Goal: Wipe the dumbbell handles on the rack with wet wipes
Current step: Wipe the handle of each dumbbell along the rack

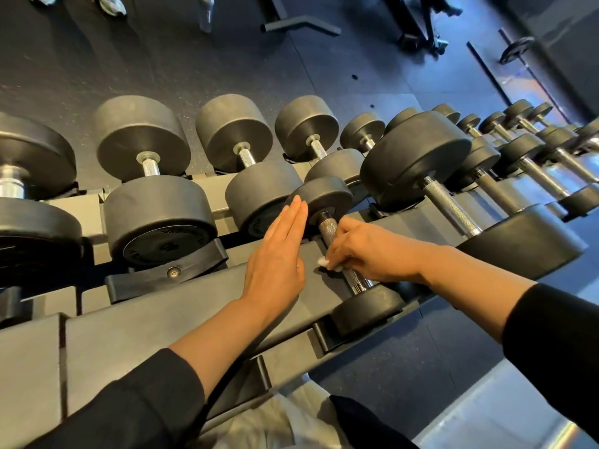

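Note:
A small black dumbbell (327, 196) lies on the upper shelf of the grey rack (181, 306), its knurled steel handle (329, 230) running toward me. My right hand (369, 251) is curled round the middle of that handle, and a bit of white wet wipe (322, 262) sticks out under its fingers. My left hand (278, 251) lies flat with straight fingers on the rack beside the dumbbell, fingertips touching the far weight head.
Larger black dumbbells (152, 202) fill the lower row to the left. A big dumbbell (418, 157) sits just right of my hand, and smaller ones (518, 147) run off to the right. Bench legs (301, 24) stand on the dark rubber floor beyond.

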Available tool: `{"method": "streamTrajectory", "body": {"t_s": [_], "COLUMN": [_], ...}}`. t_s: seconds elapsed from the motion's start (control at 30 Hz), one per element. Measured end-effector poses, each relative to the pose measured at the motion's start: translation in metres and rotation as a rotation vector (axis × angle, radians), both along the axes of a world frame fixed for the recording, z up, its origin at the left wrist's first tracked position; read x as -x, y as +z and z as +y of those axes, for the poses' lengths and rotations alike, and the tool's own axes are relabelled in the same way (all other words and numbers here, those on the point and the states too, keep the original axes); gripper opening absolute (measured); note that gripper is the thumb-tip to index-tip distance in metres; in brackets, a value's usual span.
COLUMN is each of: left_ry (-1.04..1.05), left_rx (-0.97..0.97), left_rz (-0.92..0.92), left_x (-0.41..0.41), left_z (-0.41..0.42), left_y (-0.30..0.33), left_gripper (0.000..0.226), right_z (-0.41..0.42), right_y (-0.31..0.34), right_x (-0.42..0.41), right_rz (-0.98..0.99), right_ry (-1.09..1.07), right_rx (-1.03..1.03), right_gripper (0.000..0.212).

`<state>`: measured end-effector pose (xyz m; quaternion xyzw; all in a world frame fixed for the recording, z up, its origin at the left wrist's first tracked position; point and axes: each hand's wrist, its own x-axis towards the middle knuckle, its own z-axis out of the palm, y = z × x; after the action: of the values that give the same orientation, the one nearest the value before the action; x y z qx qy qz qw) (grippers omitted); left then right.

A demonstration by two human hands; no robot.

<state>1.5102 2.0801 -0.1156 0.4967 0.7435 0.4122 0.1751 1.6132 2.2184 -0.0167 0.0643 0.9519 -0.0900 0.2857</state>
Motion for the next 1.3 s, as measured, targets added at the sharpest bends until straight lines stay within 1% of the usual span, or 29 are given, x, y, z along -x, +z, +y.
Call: {"method": "streamTrajectory", "body": {"t_s": [0.1, 0.17, 0.2, 0.3, 0.33, 0.37, 0.47, 0.53, 0.63, 0.67, 0.7, 0.77, 0.8, 0.83, 0.9, 0.97, 1.07, 1.17, 1.23, 1.3], "left_ry": [-0.011, -0.016, -0.012, 0.021, 0.034, 0.045, 0.065, 0.088, 0.134, 0.146, 0.156, 0.169, 0.176, 0.187, 0.209, 0.222, 0.264, 0.311, 0.326, 0.34], "left_rx": [0.009, 0.024, 0.026, 0.005, -0.003, -0.007, -0.006, 0.014, 0.057, 0.069, 0.085, 0.132, 0.162, 0.19, 0.243, 0.287, 0.336, 0.346, 0.352, 0.347], "left_rz": [-0.011, -0.019, -0.02, 0.003, 0.017, 0.032, 0.091, 0.118, 0.158, 0.17, 0.184, 0.208, 0.213, 0.215, 0.221, 0.218, 0.135, 0.111, 0.106, 0.064], "left_x": [-0.001, -0.002, -0.003, -0.004, -0.006, -0.007, -0.011, -0.012, -0.018, -0.021, -0.024, -0.032, -0.035, -0.039, -0.045, -0.05, -0.056, -0.065, -0.072, -0.076], "left_z": [-0.004, -0.006, -0.007, -0.004, -0.003, -0.001, 0.007, 0.013, 0.023, 0.027, 0.031, 0.039, 0.043, 0.046, 0.051, 0.054, 0.058, 0.06, 0.059, 0.057], "left_y": [-0.001, -0.001, -0.001, 0.004, 0.006, 0.009, 0.014, 0.018, 0.027, 0.031, 0.036, 0.044, 0.048, 0.052, 0.058, 0.062, 0.07, 0.073, 0.072, 0.07], "left_gripper": [0.086, 0.086, 0.085, 0.082, 0.081, 0.08, 0.08, 0.081, 0.078, 0.078, 0.076, 0.074, 0.073, 0.072, 0.071, 0.071, 0.074, 0.075, 0.074, 0.074], "right_z": [0.001, 0.0, 0.0, 0.007, 0.01, 0.013, 0.018, 0.021, 0.025, 0.028, 0.03, 0.039, 0.045, 0.048, 0.05, 0.046, 0.038, 0.034, 0.035, 0.034], "right_y": [0.012, 0.02, 0.022, 0.012, 0.008, 0.005, -0.001, 0.002, 0.011, 0.012, 0.011, 0.002, -0.005, -0.01, -0.019, -0.021, -0.025, -0.028, -0.03, -0.031], "right_x": [-0.003, -0.006, -0.006, -0.005, -0.003, -0.002, -0.003, -0.01, -0.027, -0.032, -0.035, -0.038, -0.037, -0.036, -0.031, -0.028, -0.03, -0.037, -0.039, -0.041], "right_rz": [-0.12, -0.175, -0.13, 0.22, 0.28, 0.293, 0.245, 0.185, 0.003, 0.009, 0.076, 0.317, 0.417, 0.487, 0.54, 0.559, 0.543, 0.518, 0.483, 0.393], "right_ry": [-0.091, -0.198, -0.245, -0.349, -0.365, -0.362, -0.313, -0.318, -0.331, -0.349, -0.394, -0.521, -0.588, -0.648, -0.745, -0.764, -0.771, -0.853, -0.915, -0.956], "right_rx": [0.155, 0.277, 0.297, 0.156, 0.141, 0.156, 0.25, 0.378, 0.565, 0.59, 0.588, 0.471, 0.403, 0.362, 0.349, 0.395, 0.507, 0.628, 0.685, 0.717], "right_gripper": [0.022, 0.02, 0.02, 0.025, 0.026, 0.025, 0.016, 0.01, 0.008, 0.01, 0.013, 0.024, 0.031, 0.034, 0.023, 0.015, 0.014, 0.007, 0.01, 0.012]}}
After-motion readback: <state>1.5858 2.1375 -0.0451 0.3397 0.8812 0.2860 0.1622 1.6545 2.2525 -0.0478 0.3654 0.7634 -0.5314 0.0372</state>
